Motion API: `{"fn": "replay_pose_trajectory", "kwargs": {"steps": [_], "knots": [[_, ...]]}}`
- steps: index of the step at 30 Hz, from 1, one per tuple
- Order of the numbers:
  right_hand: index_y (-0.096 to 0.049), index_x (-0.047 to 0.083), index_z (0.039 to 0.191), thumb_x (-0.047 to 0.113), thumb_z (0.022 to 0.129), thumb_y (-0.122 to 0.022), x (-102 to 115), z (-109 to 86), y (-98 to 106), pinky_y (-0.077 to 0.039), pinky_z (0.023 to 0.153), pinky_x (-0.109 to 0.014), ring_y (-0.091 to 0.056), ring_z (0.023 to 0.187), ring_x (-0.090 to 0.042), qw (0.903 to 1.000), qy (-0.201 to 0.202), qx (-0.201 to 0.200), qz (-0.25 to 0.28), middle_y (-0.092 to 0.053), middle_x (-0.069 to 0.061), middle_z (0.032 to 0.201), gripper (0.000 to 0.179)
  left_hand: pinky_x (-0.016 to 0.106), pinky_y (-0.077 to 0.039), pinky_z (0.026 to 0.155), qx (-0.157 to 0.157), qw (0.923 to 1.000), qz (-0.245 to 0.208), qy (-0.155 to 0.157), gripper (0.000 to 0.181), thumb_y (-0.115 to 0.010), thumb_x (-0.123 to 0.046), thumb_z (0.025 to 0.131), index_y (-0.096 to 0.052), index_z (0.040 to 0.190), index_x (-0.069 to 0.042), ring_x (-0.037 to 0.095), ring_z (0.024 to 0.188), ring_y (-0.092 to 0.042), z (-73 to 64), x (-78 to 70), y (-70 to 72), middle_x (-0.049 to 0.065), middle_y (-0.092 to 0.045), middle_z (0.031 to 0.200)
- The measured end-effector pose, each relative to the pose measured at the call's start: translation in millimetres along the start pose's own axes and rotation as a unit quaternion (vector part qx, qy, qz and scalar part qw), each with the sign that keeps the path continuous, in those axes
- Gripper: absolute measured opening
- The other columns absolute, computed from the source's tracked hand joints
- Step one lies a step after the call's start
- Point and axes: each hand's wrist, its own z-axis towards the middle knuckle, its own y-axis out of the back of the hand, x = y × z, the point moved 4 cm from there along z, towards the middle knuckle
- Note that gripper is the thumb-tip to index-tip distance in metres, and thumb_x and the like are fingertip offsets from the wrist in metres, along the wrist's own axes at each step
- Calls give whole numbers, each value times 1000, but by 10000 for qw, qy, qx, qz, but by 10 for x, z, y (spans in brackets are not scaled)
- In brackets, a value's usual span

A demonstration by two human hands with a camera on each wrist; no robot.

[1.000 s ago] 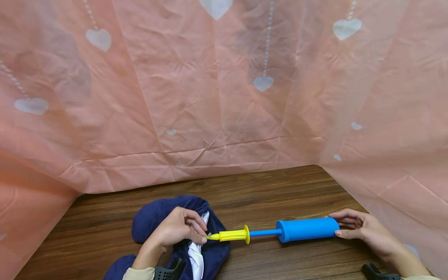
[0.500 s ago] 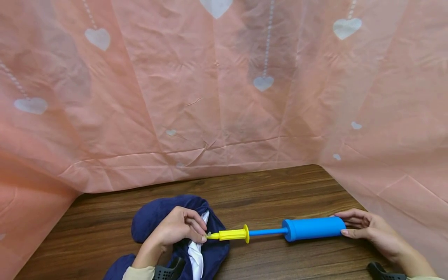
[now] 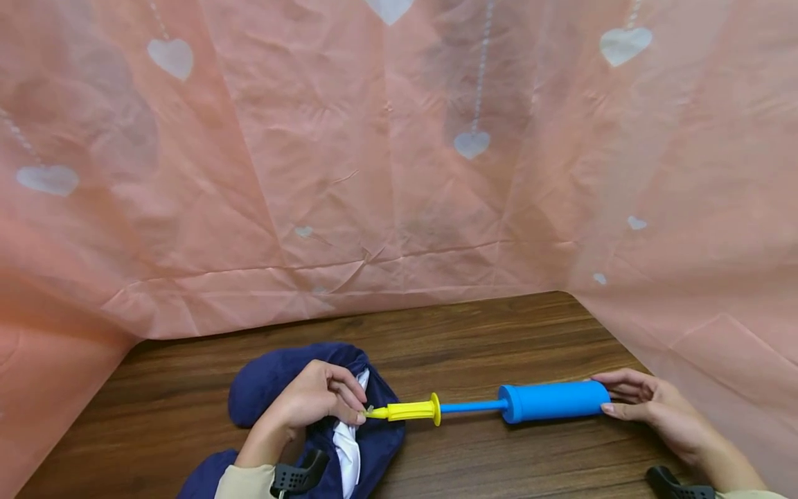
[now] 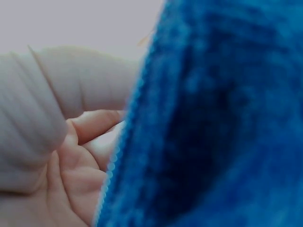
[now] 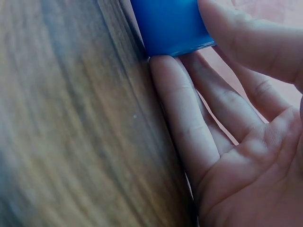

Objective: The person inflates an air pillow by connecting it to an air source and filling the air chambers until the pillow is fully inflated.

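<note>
A hand pump with a blue barrel (image 3: 556, 402) and a yellow handle (image 3: 409, 411) lies across the wooden table, its thin blue rod (image 3: 470, 407) showing between them. My left hand (image 3: 314, 396) pinches the pump's yellow tip (image 3: 375, 413) together with a small clear valve at the navy neck pillow (image 3: 293, 378). White lining (image 3: 346, 450) shows through the pillow's opening. Navy fabric (image 4: 227, 118) hides the left fingertips in the left wrist view. My right hand (image 3: 651, 405) grips the barrel's far end, thumb on one side and fingers (image 5: 182, 104) against the other.
The brown wooden table (image 3: 499, 333) carries the pump and pillow. Pink cloth (image 3: 386, 173) printed with pale hearts hangs along the back and both sides. A black wrist camera (image 3: 299, 475) sits on each wrist.
My right hand has drawn the blue barrel rightward, and more of the rod shows between barrel and handle. The left hand keeps its pinch. The head view has shifted slightly.
</note>
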Motion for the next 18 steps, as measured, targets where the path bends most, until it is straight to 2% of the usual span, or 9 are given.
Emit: {"fn": "replay_pose_trajectory", "kwargs": {"steps": [3,10,18], "knots": [[-70,5,135,-4,100,-68,-8,4,4,-56,87,-14,-66,113,12,10000,-73,0,-4,-74,28,124,37,29,-61,70,2,10000,-37,36,31,-91,3,74,-78,102,6,19,75,-79,1,1,-8,10,-82,86],[-63,-3,141,2,103,-68,0,-6,5,-57,88,-17,-64,114,13,9994,-251,191,-134,-71,31,125,39,29,-61,70,2,9999,-70,103,32,-91,2,73,-78,102,5,19,75,-78,2,36,-19,10,-82,86],[-66,3,140,-2,103,-66,26,65,-173,-58,90,-19,-66,116,9,9984,54,519,203,-71,28,127,37,29,-61,69,-27,9999,-109,88,31,-91,3,73,-79,100,4,20,75,-78,-12,75,-5,9,-82,85]]}}
